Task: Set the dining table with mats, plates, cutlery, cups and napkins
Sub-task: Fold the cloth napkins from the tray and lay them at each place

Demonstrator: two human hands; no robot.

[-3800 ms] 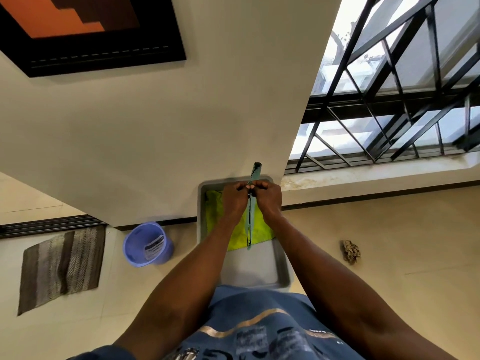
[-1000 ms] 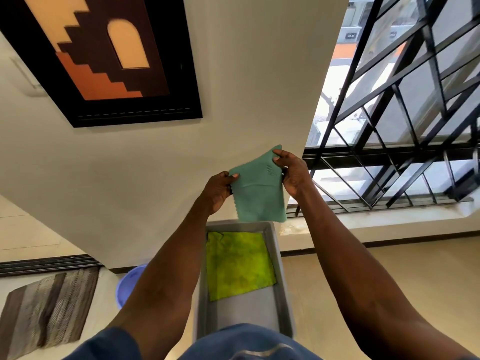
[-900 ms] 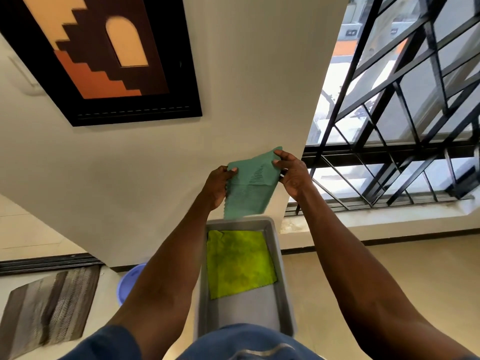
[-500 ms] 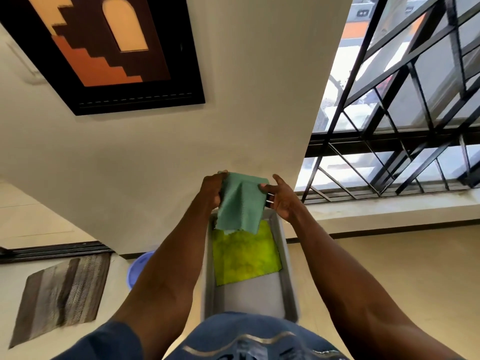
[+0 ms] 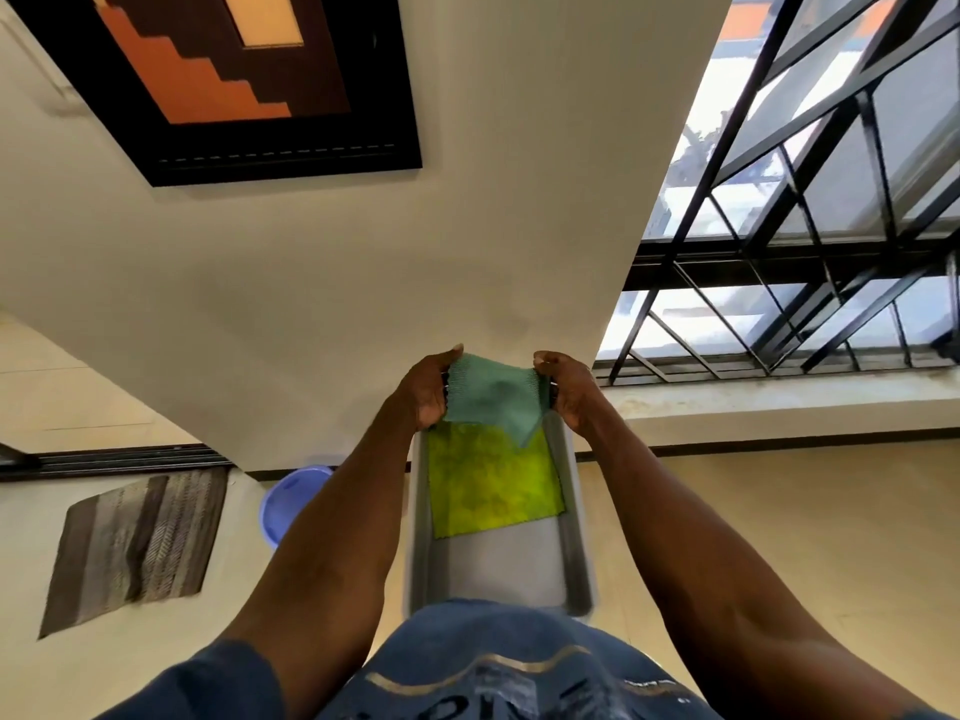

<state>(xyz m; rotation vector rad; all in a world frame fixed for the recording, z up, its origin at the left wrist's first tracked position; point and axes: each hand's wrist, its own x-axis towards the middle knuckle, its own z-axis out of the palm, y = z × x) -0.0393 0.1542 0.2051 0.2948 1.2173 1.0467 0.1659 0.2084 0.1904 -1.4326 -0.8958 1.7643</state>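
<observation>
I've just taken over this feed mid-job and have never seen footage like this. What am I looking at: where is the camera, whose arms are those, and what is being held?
There is no machine here: a person wears one wide-angle camera on the head, looking forward and down, so both bare arms reach out from the bottom of the picture. The left hand and right hand each grip a side of a green cloth napkin, holding it over the far end of a grey tray. A yellow-green cloth lies flat in that tray. To the left sit a purple bucket and a striped mat on the floor.
</observation>
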